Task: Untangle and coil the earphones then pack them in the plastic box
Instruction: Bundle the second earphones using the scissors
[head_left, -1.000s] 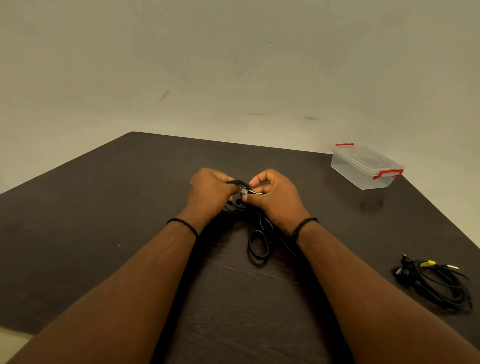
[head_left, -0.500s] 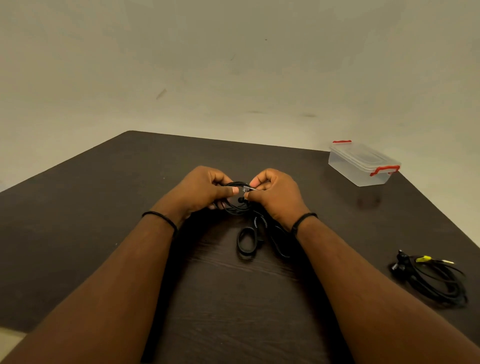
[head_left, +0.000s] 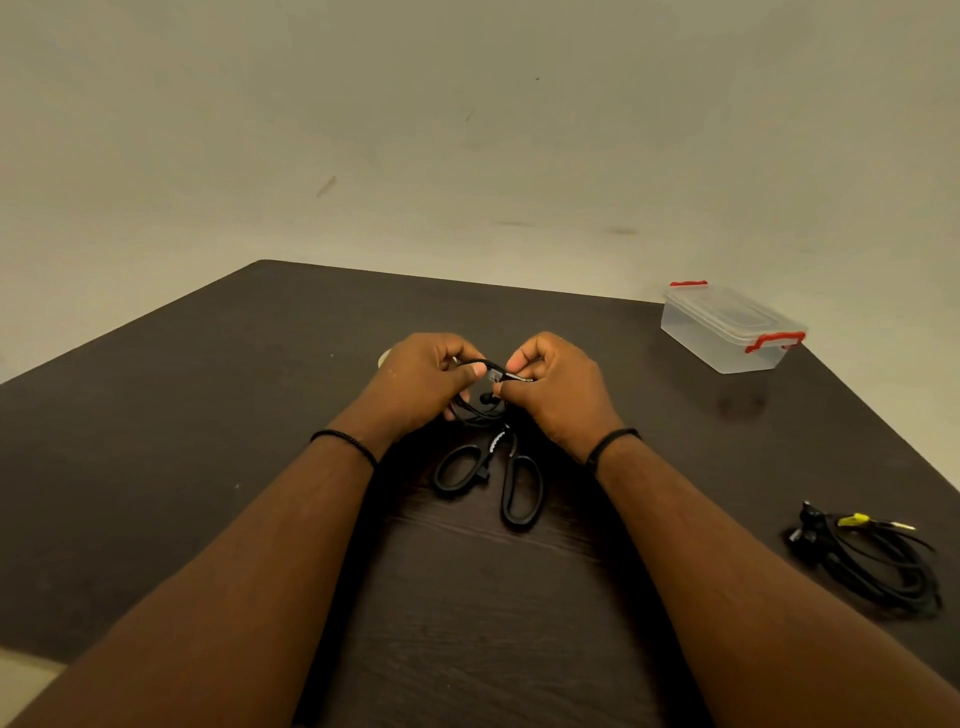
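arms: bare, sleeveless | left wristband (head_left: 344, 441): thin black | right wristband (head_left: 613, 441): thin black

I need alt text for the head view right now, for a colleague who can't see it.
Both hands, left hand and right hand, pinch a tangled black earphone cable above a dark table. Black-handled scissors lie just below them. A closed clear plastic box with red clips sits far right; another earphone bundle lies near right.
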